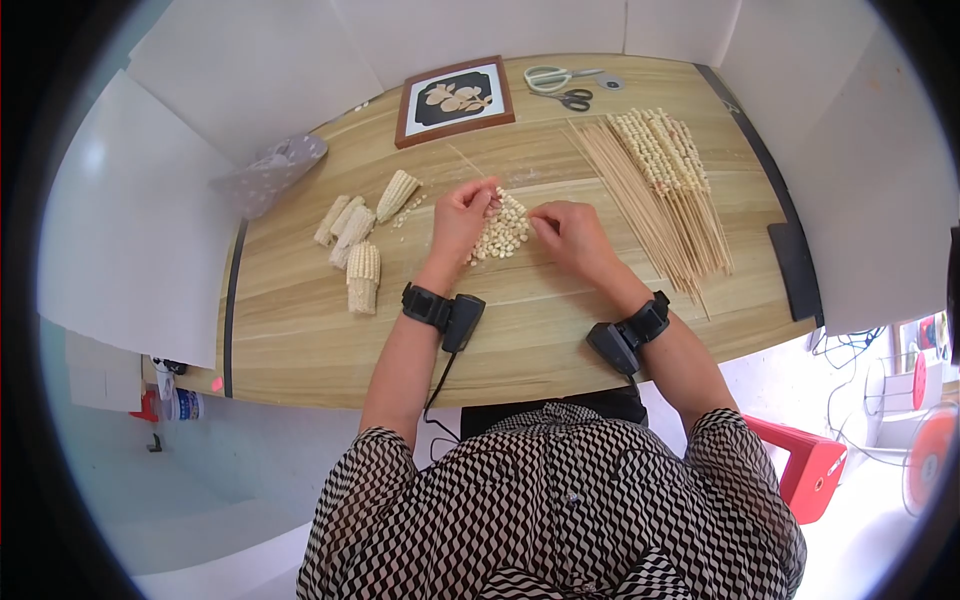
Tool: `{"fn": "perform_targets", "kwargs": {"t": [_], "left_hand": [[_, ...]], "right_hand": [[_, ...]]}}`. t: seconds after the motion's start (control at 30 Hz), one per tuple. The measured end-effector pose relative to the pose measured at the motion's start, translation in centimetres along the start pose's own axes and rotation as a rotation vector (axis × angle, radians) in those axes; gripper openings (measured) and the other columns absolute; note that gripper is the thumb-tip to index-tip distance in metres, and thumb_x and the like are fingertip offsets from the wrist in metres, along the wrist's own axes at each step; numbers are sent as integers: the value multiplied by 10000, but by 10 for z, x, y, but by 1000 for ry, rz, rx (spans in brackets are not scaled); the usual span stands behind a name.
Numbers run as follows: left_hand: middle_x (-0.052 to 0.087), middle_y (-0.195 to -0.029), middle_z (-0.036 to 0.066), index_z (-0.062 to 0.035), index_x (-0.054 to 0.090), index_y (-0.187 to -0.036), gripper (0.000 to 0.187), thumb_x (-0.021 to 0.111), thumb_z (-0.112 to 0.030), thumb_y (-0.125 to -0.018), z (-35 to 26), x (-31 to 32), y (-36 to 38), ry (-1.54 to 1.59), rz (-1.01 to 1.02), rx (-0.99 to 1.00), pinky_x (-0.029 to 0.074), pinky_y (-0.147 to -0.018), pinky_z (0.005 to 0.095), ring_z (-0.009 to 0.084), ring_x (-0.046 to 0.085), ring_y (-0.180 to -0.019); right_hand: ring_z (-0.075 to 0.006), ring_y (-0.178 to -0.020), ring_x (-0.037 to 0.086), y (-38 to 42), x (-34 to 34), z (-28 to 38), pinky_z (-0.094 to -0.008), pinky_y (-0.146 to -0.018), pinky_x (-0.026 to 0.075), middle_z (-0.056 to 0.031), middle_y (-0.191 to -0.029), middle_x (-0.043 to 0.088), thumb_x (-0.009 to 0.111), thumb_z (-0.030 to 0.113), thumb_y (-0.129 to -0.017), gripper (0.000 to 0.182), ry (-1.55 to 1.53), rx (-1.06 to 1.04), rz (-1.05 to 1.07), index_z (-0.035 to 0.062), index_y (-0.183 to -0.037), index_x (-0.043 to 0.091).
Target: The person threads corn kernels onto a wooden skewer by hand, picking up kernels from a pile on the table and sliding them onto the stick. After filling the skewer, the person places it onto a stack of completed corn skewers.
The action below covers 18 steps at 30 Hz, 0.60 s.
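My left hand pinches a thin bamboo skewer, whose bare end sticks out past the fingers toward the back of the table. Pale corn kernels seem to be threaded in a row on the part between my hands. At the other end of that row, my right hand has its thumb and fingertips pressed together. What they hold is too small to make out. Beneath and between both hands lies a pile of loose corn kernels, partly covered by the left fingers.
Partly stripped corn cobs and bare cobs lie at left. To the right are plain bamboo skewers and kernel-covered skewers. A framed picture, white-handled scissors, black-handled scissors and a patterned cloth sit farther back.
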<state>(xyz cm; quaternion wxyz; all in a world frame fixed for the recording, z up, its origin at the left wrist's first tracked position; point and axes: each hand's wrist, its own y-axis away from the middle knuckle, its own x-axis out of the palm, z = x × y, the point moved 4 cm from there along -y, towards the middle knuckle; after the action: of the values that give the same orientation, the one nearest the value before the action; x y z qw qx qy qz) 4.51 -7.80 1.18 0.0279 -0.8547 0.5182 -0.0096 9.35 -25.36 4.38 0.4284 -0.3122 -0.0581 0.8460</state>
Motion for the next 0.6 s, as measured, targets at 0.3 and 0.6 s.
{"fn": "perform_targets", "kwargs": {"t": [0.3, 0.6], "left_hand": [[653, -728, 86, -5, 675, -853, 107, 644, -48, -760, -38, -59, 2, -767, -97, 51, 474, -602, 283, 150, 602, -638], [606, -648, 41, 15, 665, -804, 99, 648, -2, -709, -27, -64, 6, -884, 184, -69, 442, -575, 266, 115, 561, -627]], "right_hand": [[-336, -711, 621, 0, 0, 0, -369, -643, 493, -191, -790, 637, 587, 91, -792, 143, 18, 1, 14, -10, -864, 657], [-337, -708, 618, 0, 1, 0, -368, -643, 492, -190, -787, 636, 581, 99, -794, 151, 35, -8, 23, -11, -865, 657]]}}
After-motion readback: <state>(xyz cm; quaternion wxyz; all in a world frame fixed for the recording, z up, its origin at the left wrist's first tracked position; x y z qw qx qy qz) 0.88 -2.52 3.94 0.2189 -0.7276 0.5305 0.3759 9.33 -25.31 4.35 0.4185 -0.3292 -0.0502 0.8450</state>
